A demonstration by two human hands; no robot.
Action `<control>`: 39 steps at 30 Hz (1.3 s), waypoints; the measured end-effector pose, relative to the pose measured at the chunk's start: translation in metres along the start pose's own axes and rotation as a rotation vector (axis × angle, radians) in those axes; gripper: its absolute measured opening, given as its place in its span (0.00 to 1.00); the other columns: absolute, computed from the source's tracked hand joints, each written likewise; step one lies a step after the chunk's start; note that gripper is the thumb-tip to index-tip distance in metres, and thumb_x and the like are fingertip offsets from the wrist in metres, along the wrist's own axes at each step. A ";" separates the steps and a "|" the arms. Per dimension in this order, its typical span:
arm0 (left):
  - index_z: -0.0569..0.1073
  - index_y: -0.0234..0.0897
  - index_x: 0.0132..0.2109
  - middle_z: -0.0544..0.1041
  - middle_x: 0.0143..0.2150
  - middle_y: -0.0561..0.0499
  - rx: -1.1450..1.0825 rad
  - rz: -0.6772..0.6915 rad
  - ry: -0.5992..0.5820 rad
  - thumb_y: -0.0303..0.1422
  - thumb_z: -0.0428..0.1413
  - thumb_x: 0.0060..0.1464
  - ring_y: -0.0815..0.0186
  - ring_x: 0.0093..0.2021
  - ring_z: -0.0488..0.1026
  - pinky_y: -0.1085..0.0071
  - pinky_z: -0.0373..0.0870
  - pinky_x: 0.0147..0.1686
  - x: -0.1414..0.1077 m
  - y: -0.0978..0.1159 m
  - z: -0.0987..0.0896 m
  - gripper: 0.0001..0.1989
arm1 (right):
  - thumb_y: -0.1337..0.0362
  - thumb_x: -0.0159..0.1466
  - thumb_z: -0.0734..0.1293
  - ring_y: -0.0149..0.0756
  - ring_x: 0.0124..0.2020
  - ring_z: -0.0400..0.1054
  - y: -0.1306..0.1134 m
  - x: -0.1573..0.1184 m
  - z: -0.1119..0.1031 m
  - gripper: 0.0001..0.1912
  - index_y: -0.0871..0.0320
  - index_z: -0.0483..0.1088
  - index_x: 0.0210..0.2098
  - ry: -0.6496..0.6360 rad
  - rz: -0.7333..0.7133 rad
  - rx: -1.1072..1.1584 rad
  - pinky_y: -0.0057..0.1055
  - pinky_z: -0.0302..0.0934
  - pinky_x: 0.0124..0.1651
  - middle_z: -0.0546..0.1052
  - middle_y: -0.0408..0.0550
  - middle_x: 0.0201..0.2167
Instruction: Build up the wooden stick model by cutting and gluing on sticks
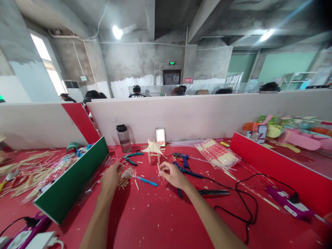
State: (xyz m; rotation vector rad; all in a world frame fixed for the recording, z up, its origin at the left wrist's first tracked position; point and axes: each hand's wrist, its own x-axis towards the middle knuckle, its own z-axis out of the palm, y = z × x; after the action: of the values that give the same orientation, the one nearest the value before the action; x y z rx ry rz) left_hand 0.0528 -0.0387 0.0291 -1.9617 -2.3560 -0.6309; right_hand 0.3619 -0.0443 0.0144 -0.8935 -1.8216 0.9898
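Observation:
On the red table, a small pavilion-like model of thin wooden sticks (153, 149) stands upright beyond both hands. My right hand (169, 173) is closed in a pinch on a short wooden stick (158, 167), just in front of the model. My left hand (113, 173) hovers at the left, fingers curled together, beside a small pile of cut stick pieces (125, 180); what it holds, if anything, is too small to make out. A blue pen-like tool (147, 181) lies between the hands. Teal-handled pliers (132, 158) lie beyond my left hand.
A blue glue gun (183, 159), blue-handled pliers (190, 172) and a black tool (214, 192) lie at the right. Behind them are bagged sticks (218, 154). A bottle (123, 139) stands back left. Green (75, 180) and red (280, 173) dividers flank the workspace; a black cable crosses the right.

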 end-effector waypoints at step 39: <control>0.69 0.39 0.35 0.74 0.30 0.53 -1.212 0.308 -0.098 0.44 0.54 0.59 0.67 0.31 0.71 0.73 0.67 0.33 -0.052 0.116 0.042 0.13 | 0.44 0.59 0.68 0.33 0.25 0.70 0.023 0.008 0.025 0.22 0.59 0.74 0.36 0.012 0.165 0.370 0.28 0.62 0.29 0.78 0.46 0.29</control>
State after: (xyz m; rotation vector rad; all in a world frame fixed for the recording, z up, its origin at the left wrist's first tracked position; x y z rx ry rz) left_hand 0.1844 -0.0588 0.0111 -2.6027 -1.6774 -2.3217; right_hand 0.3408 -0.0344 -0.0116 -0.8235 -1.5029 1.3682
